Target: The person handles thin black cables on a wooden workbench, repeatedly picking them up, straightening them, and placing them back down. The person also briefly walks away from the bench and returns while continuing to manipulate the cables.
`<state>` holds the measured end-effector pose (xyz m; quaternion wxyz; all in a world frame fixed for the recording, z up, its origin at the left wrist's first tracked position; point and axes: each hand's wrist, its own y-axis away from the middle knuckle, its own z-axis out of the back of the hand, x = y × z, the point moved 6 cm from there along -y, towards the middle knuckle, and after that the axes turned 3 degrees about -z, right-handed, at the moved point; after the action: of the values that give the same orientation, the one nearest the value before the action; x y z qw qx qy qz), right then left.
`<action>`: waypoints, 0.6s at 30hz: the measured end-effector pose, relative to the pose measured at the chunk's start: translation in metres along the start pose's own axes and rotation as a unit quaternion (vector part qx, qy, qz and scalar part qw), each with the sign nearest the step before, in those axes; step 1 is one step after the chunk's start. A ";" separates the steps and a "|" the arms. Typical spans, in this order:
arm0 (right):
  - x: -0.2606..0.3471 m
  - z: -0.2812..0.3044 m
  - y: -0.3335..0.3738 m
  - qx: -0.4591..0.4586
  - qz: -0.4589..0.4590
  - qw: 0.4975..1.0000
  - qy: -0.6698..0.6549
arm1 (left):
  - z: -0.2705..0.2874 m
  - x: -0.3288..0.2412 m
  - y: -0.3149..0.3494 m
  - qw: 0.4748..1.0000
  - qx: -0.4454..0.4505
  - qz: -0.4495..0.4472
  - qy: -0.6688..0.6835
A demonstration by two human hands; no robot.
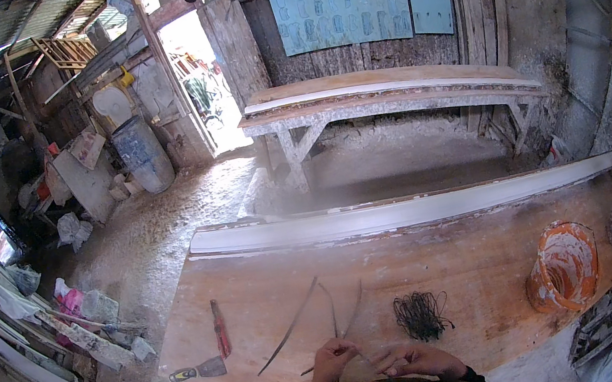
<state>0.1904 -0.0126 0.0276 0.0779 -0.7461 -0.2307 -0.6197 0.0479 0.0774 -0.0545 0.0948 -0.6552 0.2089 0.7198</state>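
My left hand (335, 359) is closed in a pinch near the table's front edge, on what looks like a thin dark strip whose ends stick out beside and below the fingers. Just to its right is my right hand (419, 359), palm turned inward, fingers stretched toward the left hand and slightly apart. A fine line shows between the two hands, too small to make out. Beyond them a long dark strip (289, 327) lies slanted on the wooden table (446, 252), with thinner strips beside it. A tangled bundle of black cord (422, 316) rests beyond my right hand.
Left on the table lie a scraper (197, 369) and a red-handled tool (221, 331). A long white moulding (407, 212) spans the far edge. At right sits an orange plaster-smeared bucket (563, 267). A second bench (386, 88) stands against the back wall; a blue barrel (142, 155) stands back left.
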 end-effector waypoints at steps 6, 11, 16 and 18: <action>-0.041 0.039 0.004 -0.187 -0.002 0.982 0.038 | -0.019 0.009 0.005 0.989 0.144 -0.003 0.024; -0.044 0.067 0.002 -0.363 0.100 0.883 0.280 | -0.058 0.008 0.029 0.929 0.368 0.021 0.022; -0.031 0.065 0.004 -0.420 0.098 0.830 0.353 | -0.064 0.019 0.028 0.917 0.390 0.027 0.074; -0.026 0.067 0.007 -0.425 0.095 0.817 0.379 | -0.045 0.019 0.020 0.928 0.344 0.088 0.116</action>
<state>0.2492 0.0017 -0.0112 -0.1070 -0.4296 0.1757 -0.8793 0.0778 0.0379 -0.0722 0.2254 -0.6401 0.5101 0.5284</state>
